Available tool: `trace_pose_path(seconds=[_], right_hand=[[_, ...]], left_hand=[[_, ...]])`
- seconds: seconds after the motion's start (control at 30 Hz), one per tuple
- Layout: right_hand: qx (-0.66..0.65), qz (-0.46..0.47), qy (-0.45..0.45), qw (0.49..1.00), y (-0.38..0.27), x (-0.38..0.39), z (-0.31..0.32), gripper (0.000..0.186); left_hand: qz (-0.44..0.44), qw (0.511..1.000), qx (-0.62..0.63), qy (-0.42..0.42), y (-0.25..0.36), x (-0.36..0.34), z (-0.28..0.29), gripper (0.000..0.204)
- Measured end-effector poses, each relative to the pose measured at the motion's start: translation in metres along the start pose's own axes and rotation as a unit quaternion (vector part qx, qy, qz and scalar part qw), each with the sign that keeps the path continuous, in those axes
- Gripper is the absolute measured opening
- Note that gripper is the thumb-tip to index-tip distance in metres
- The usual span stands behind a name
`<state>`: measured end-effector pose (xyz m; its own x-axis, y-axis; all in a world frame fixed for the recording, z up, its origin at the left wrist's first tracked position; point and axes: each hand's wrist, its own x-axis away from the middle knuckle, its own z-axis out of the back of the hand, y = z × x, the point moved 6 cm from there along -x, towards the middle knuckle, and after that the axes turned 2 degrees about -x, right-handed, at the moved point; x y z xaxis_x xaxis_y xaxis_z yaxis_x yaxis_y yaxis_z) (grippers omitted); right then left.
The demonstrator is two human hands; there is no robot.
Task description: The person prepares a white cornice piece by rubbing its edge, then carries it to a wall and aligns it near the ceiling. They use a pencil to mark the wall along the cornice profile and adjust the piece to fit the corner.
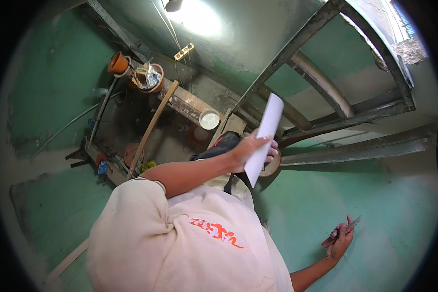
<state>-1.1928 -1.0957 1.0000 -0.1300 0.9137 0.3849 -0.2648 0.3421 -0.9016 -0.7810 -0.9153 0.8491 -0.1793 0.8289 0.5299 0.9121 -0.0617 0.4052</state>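
My left hand (254,149) is closed around a long, white, slightly curved sheet or board (271,116), held slanted in front of my body. Whether it is a tool or a loose strip I cannot make out. Out to the lower right, my right hand (341,239) grips a putty knife (356,222), its thin metal blade sticking out past the fingers. That hand is close to the green wall (321,199), which has pale smeared patches; whether the blade touches it I cannot tell.
A metal frame (297,48) with crossbars stands at the upper right. Below, a plank (187,100) carries a white bucket (209,119), a brown pot (153,80) of rubbish and an orange pot (117,63). A wooden pole (153,124) leans across it. A power strip (184,51) hangs on cables.
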Motion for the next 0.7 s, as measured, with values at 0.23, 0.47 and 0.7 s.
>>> trace_pose_path(seconds=[0.23,0.47,0.7], right_hand=[[0.002,-0.023,-0.072,0.997,0.000,0.005,0.020,0.054],[0.014,-0.007,-0.059,0.998,0.009,0.004,0.016,0.054],[0.036,-0.010,-0.078,0.996,0.008,0.003,0.019,0.053]], left_hand=[[-0.088,0.981,0.133,0.113,0.028,0.068,0.129,0.052],[-0.249,0.924,0.147,0.250,0.059,0.148,0.193,0.048],[-0.256,0.893,0.221,0.297,0.024,0.212,0.264,0.051]])
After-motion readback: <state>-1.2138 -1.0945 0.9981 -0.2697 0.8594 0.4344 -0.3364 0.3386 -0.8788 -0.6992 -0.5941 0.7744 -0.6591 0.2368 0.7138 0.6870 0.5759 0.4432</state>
